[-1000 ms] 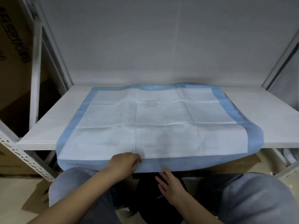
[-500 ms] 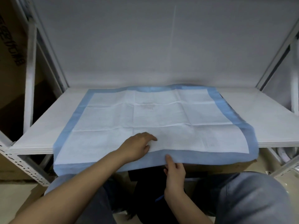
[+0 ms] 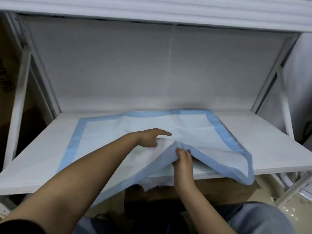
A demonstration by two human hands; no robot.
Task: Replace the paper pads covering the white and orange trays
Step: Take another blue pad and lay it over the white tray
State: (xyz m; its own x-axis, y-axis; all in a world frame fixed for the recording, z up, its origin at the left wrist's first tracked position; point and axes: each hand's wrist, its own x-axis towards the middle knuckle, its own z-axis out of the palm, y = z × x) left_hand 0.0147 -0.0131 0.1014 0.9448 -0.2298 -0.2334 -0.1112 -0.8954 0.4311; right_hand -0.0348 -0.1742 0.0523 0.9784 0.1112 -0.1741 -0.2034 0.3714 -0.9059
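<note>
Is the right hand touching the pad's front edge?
Touching. The head view shows the right hand pinching the blue front border of the pad, lifting it.

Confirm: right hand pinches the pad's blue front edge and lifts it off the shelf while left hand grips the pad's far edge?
Not quite. In the head view the left hand lies mid-pad, forefinger out, nowhere near the far edge. The right hand does pinch the front edge, lifted off the shelf.

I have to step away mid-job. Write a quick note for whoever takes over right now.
Right hand grips the pad's near blue edge, lifted off the shelf.
Left hand is over the pad's middle, index finger extended.
The blue-bordered pad lies on the white shelf, its near edge bunched up.
Done: the old pad's removal has started.
Left: pull it off and lay a fresh one. No trays are visible.
</note>
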